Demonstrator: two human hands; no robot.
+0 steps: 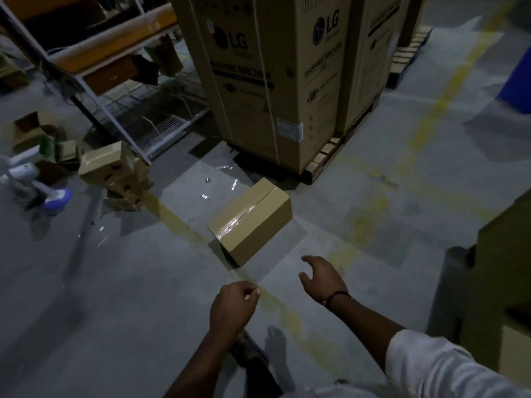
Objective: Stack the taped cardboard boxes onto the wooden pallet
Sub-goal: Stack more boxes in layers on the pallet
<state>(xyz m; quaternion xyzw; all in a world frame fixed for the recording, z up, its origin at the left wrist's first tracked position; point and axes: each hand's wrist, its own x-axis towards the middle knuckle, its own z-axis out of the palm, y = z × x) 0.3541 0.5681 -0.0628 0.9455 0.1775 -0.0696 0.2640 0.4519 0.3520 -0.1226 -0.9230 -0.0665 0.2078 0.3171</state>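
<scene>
A taped cardboard box [253, 218] lies on the concrete floor in the middle of the view, clear tape shining along its top seam. My left hand [232, 307] hangs in front of me below the box, fingers loosely curled, holding nothing. My right hand [323, 277] reaches forward with fingers relaxed and spread, a short way from the box's near corner and not touching it. A wooden pallet [324, 156] beyond the box carries tall washing machine cartons [258, 76].
More small cardboard boxes [115, 173] lie piled at the left beside a metal rack [94, 90]. A person's leg and shoe [37, 182] are at the far left. Stacked cartons [502, 268] stand at the right edge. Yellow floor lines cross the concrete.
</scene>
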